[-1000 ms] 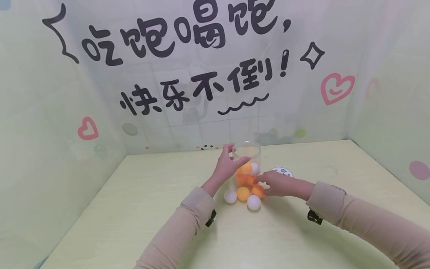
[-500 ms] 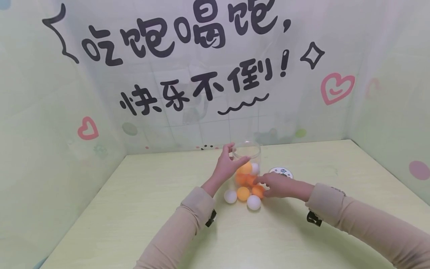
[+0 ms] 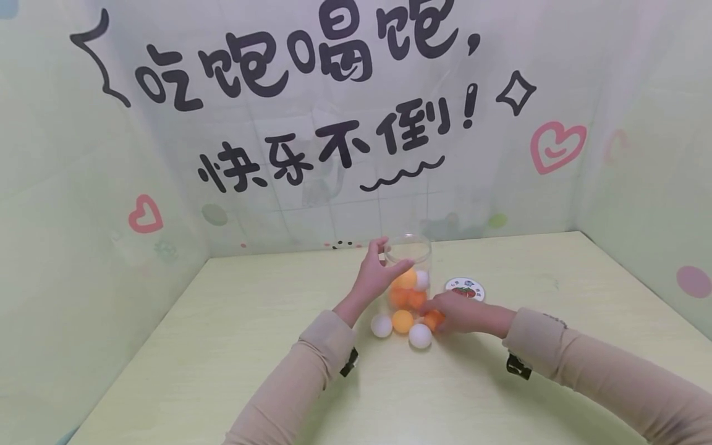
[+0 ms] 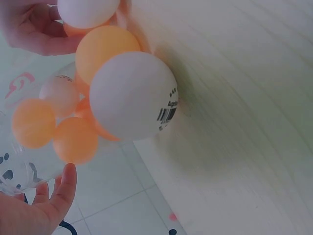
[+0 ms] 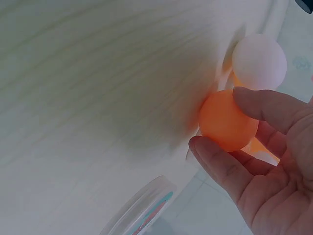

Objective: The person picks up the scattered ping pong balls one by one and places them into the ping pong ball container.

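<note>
A clear plastic jar [image 3: 408,261] stands upright at the back of the table, with orange and white ping-pong balls inside. My left hand [image 3: 375,275] holds it near the rim, thumb in front and fingers at the far side. Right of the jar's base, my right hand [image 3: 466,313] pinches an orange ping-pong ball [image 5: 227,120] between thumb and fingers, close to the tabletop. In front of the jar lie a white ball [image 3: 381,326], a yellow-orange ball [image 3: 403,321] and another white ball [image 4: 134,95] with printed marks.
A round lid [image 3: 466,288] with a printed picture lies on the table [image 3: 239,346] behind my right hand. A printed curtain [image 3: 267,210] rises behind the table's back edge, with similar side walls left and right.
My right hand has shifted slightly down and drawn the orange ball a little to the right, apart from the yellow-orange one. More of the lid shows. My left hand keeps its hold.
</note>
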A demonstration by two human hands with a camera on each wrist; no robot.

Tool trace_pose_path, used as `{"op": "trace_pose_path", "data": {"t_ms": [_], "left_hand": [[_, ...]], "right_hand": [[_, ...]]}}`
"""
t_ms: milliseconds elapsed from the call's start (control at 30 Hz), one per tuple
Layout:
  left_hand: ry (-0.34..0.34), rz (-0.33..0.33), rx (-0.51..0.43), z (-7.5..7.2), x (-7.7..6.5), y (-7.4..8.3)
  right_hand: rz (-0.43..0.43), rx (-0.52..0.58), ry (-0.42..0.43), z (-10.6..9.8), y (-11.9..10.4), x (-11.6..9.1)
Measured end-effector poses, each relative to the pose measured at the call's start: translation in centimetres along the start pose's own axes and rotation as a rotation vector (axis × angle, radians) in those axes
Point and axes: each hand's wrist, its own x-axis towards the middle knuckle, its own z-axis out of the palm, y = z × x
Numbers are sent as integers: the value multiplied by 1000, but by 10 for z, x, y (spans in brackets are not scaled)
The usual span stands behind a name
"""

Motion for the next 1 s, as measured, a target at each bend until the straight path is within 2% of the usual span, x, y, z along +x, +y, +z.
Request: {"op": "trace_pose_path", "data": {"t_ms": [100,467,800,1000], "left_hand": [[1,-3,1,0,0,0],[-4,-9,5,-1,-1,0],[-3,2,-3,0,-1,-1],[-3,-8,-2,0,0,-2]], "right_hand": [[-6,-5,7,-1,0,-1],[78,6,-14,-6,2,2],[88,-79,-1,-22,-3,0],[107,-42,-31,-33,-3,-2]]}}
